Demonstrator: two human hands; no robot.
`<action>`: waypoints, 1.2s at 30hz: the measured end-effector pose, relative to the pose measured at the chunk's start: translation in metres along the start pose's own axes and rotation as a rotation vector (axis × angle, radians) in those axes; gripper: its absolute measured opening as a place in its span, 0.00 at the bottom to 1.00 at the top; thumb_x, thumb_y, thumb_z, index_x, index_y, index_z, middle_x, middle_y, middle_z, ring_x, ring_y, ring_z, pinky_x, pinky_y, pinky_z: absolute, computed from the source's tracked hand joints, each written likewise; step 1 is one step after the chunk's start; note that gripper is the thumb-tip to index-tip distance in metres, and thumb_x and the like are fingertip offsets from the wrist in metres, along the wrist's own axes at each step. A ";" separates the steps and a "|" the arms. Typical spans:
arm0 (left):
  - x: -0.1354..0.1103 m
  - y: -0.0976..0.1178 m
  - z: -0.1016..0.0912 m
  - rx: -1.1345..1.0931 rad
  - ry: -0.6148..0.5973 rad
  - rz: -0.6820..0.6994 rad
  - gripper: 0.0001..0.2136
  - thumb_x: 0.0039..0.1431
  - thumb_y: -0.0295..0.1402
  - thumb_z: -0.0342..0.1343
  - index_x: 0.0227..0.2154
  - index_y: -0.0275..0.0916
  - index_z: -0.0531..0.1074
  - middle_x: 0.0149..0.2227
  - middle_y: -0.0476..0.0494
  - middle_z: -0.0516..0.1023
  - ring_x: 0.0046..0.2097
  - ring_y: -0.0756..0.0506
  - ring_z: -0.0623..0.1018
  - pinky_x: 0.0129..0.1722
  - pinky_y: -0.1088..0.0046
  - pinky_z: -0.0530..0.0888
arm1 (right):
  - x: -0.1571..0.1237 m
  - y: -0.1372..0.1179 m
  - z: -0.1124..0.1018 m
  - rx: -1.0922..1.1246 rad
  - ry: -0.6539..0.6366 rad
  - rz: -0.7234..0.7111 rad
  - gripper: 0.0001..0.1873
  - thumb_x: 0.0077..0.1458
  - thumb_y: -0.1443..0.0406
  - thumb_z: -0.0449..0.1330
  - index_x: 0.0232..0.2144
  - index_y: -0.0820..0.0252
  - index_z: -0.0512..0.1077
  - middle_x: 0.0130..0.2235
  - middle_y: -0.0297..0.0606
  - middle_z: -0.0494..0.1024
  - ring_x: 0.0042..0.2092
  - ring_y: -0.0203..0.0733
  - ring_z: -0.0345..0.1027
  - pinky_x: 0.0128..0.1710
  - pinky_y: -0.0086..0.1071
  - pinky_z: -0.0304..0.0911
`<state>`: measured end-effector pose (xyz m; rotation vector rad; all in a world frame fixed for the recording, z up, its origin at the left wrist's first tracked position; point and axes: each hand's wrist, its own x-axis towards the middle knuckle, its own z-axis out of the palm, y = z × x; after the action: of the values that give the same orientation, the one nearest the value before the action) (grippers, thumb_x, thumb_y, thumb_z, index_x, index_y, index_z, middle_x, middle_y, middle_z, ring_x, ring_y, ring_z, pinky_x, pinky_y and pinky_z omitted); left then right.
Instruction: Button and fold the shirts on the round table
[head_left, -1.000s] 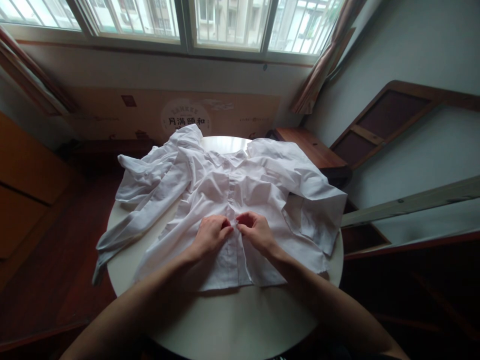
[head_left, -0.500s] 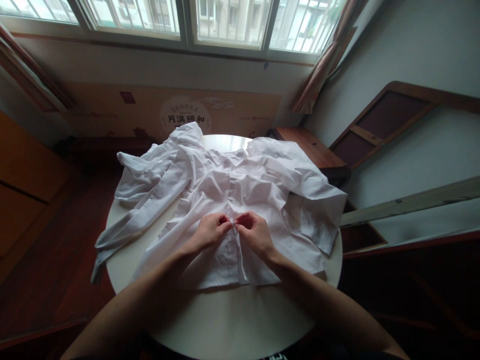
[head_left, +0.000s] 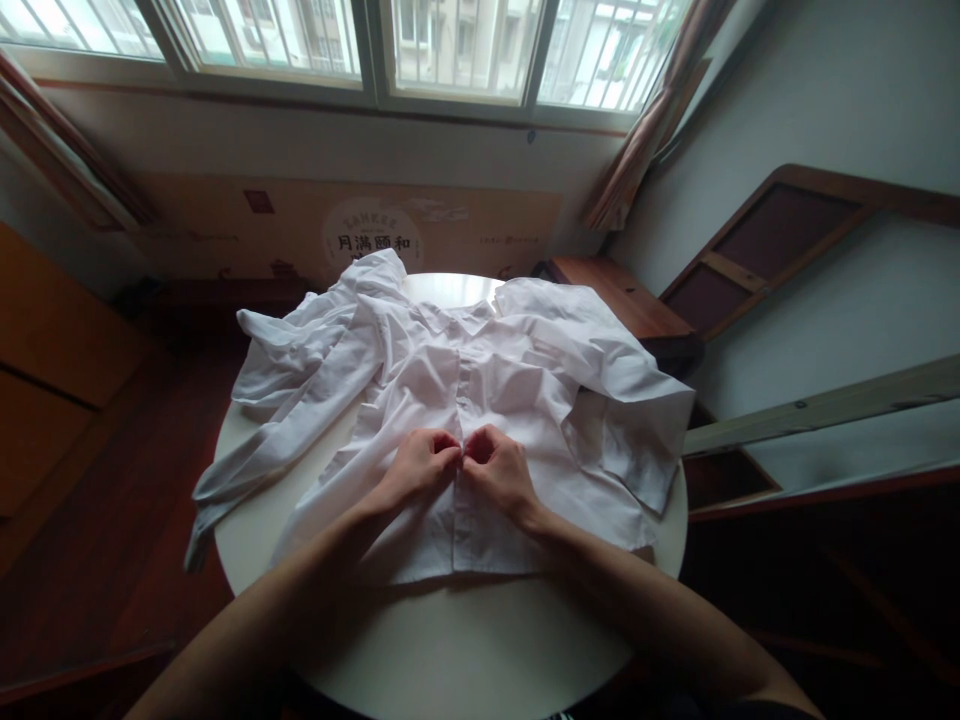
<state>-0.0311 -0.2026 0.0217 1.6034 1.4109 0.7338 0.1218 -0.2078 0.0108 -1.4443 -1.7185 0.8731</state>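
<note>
A white long-sleeved shirt (head_left: 405,400) lies front side up on a round white table (head_left: 465,640), its collar (head_left: 461,320) at the far side and its hem towards me. Both hands meet at the front placket, in the lower half of the shirt. My left hand (head_left: 424,460) pinches the cloth at the placket edge between thumb and fingers. Right beside it, my right hand (head_left: 499,465) pinches the same edge, fingertips almost touching the left ones. Any button between the fingertips is too small or hidden to make out.
A sleeve (head_left: 247,485) hangs over the table's left edge; the other sleeve (head_left: 637,450) is folded on the right. Beyond the table stand a printed box panel (head_left: 480,220) and a wooden bench (head_left: 615,290). A pale rail (head_left: 825,410) runs along the right.
My right hand has shifted slightly left, closer to the left hand. The front edges below, which stood a little apart, now lie overlapped in a straighter line.
</note>
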 end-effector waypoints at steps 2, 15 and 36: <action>0.001 -0.001 0.000 -0.014 0.005 0.012 0.08 0.49 0.30 0.52 0.25 0.35 0.77 0.26 0.45 0.78 0.29 0.47 0.75 0.28 0.76 0.69 | -0.002 0.001 0.003 -0.070 0.024 -0.019 0.04 0.46 0.67 0.59 0.25 0.57 0.65 0.24 0.30 0.72 0.27 0.36 0.65 0.29 0.28 0.58; -0.006 -0.006 0.014 0.053 0.211 0.101 0.01 0.48 0.27 0.55 0.26 0.37 0.71 0.26 0.48 0.77 0.28 0.48 0.76 0.30 0.75 0.69 | -0.011 0.014 0.013 -0.203 0.098 -0.245 0.03 0.50 0.70 0.54 0.28 0.57 0.64 0.27 0.33 0.72 0.29 0.39 0.67 0.33 0.31 0.59; 0.000 -0.010 0.016 -0.150 0.187 0.126 0.05 0.46 0.30 0.57 0.24 0.38 0.65 0.23 0.53 0.68 0.26 0.52 0.68 0.27 0.77 0.65 | -0.013 0.003 0.004 -0.062 0.106 -0.107 0.03 0.54 0.65 0.52 0.32 0.55 0.59 0.30 0.35 0.71 0.31 0.41 0.67 0.34 0.35 0.61</action>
<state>-0.0221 -0.2058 0.0056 1.5478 1.3586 1.0621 0.1208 -0.2208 0.0051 -1.3997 -1.7388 0.6795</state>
